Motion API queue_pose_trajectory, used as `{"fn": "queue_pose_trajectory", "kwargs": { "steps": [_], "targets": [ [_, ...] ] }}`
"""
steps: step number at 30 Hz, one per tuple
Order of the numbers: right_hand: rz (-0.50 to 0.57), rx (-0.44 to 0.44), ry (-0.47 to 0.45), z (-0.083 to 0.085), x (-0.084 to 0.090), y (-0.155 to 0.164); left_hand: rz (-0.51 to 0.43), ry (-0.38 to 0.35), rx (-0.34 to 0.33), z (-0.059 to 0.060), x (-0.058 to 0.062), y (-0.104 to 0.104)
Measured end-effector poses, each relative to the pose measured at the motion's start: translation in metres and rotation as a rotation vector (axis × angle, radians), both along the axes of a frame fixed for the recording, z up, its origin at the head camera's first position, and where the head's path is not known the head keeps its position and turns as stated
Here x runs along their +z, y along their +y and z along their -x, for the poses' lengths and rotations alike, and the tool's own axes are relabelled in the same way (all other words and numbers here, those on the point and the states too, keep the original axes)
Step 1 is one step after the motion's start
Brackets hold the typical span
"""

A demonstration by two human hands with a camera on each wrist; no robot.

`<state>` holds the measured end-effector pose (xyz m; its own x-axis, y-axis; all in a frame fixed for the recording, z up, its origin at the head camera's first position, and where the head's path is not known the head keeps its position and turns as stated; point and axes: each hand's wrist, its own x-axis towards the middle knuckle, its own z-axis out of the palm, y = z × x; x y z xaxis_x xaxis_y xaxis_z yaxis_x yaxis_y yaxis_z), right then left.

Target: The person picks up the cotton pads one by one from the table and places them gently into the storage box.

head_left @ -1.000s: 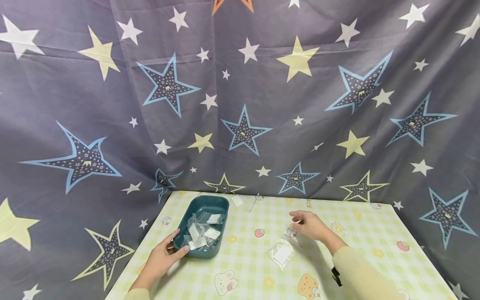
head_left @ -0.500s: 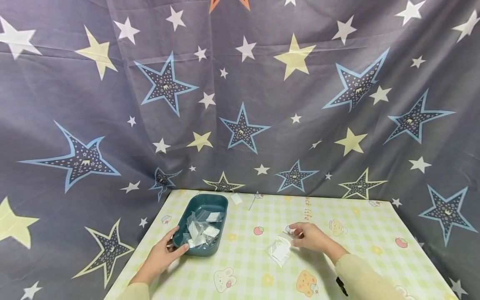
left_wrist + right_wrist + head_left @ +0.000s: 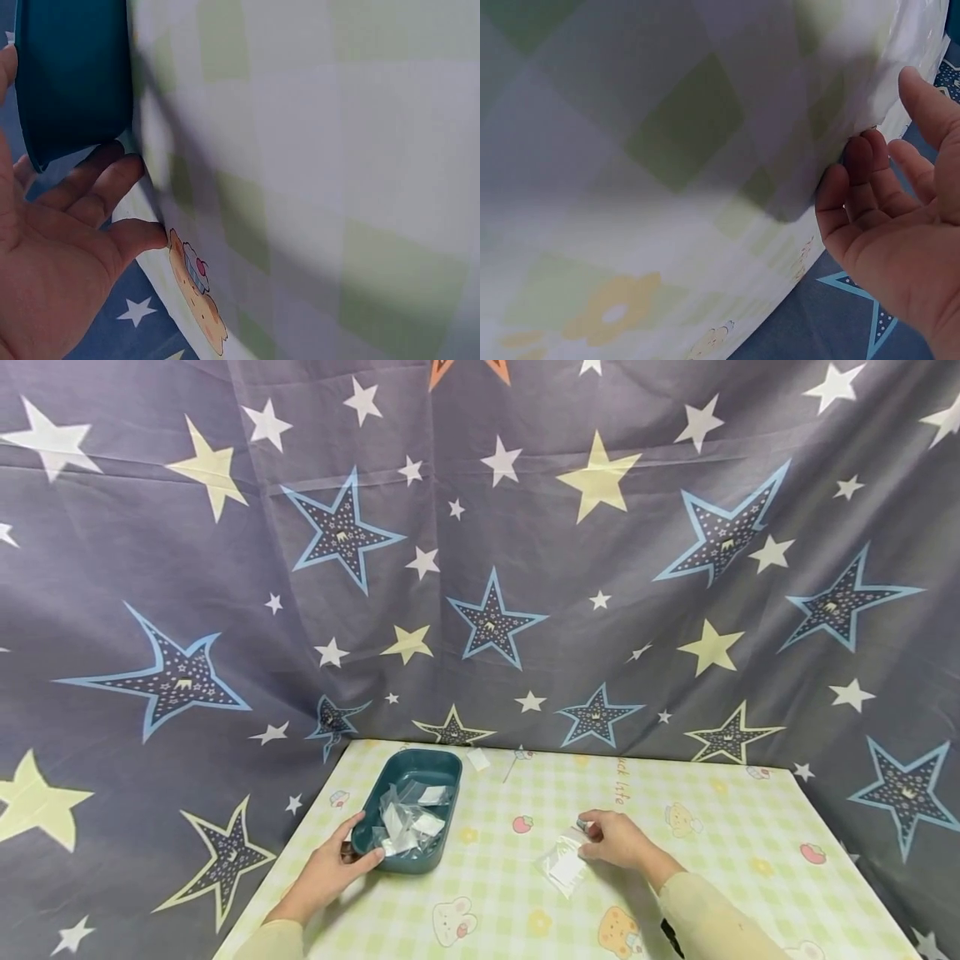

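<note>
1. Left hand — we log it resting against the near end of the teal tray, fingers relaxed along the wall, thumb by the rim; nothing clenched.
2. Teal tray — left part of the worktop, holding several small clear bags.
3. Right hand — fingertips on the edge of a clear bag lying flat mid-worktop; whether they pinch it we cannot tell.
4. Star-print cloth — hung behind.

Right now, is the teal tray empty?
No, the teal tray holds several small clear packets, seen in the head view.
</note>
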<state>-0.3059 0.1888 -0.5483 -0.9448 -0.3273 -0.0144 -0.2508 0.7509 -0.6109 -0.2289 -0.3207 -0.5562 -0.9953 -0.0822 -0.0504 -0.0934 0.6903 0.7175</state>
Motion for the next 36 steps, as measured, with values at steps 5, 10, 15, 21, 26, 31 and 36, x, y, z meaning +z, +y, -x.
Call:
{"fn": "queue_pose_trajectory", "kwargs": {
  "steps": [5, 10, 15, 21, 26, 31, 36],
  "targets": [
    [0.001, -0.032, -0.006, 0.001, -0.005, -0.002, -0.034, -0.021, 0.008, 0.001, 0.0, 0.0],
    [0.009, -0.071, -0.017, 0.001, -0.01, -0.001, -0.063, -0.036, 0.015, 0.004, 0.001, 0.002],
    [0.013, -0.082, 0.003, 0.001, -0.01, 0.0, -0.091, -0.042, 0.024, 0.005, 0.0, 0.002],
    [0.007, -0.098, 0.018, -0.002, -0.014, -0.002, -0.145, -0.06, 0.051, 0.004, -0.002, 0.001],
    [-0.01, -0.105, 0.032, -0.003, -0.015, -0.003, -0.169, -0.064, 0.062, 0.005, -0.005, 0.001],
    [-0.019, -0.102, 0.034, -0.003, -0.016, -0.005, -0.163, -0.062, 0.068, 0.004, -0.005, 0.001],
    [0.012, -0.081, 0.031, -0.005, -0.014, -0.005, -0.167, -0.061, 0.071, 0.004, -0.004, 0.002]
  ]
}}
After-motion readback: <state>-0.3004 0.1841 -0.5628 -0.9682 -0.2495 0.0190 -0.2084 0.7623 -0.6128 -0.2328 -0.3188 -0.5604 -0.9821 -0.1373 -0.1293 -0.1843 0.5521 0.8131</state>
